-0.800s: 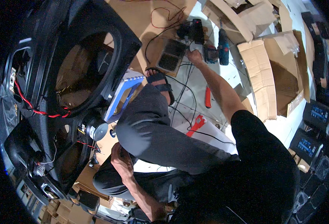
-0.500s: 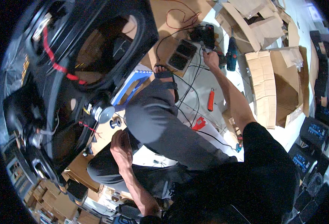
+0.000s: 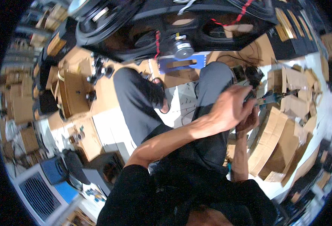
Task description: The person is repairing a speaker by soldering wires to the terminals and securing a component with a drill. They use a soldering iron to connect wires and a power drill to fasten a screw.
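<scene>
- The person is sitting on the floor with both hands brought together above the right knee, well in front of the big black speaker cabinet (image 3: 196, 34).
- The left hand (image 3: 232, 109) is wrapping over the top of a small power tool with a teal body (image 3: 268, 98); its fingers are curled shut around the tool's rear end.
- The right hand (image 3: 250, 119) is sitting just beneath, touching the left; it is partly hidden, so whether it is clamping the tool or only steadying it cannot be told.
- The tool's long axis is running roughly level, from the hands out toward the person's right, with its nose pointing at the flattened cardboard pieces (image 3: 283, 132).
- Judging by its build, the tool is looking rigid and fairly dense for its size, with a hard, possibly slick casing; the thicker rear body is the sensible place to grip, leaving the thin front end free.
- A blue step stool (image 3: 181, 64) is standing under the cabinet, and thin dark cables (image 3: 188, 113) are trailing across the floor between the legs.
</scene>
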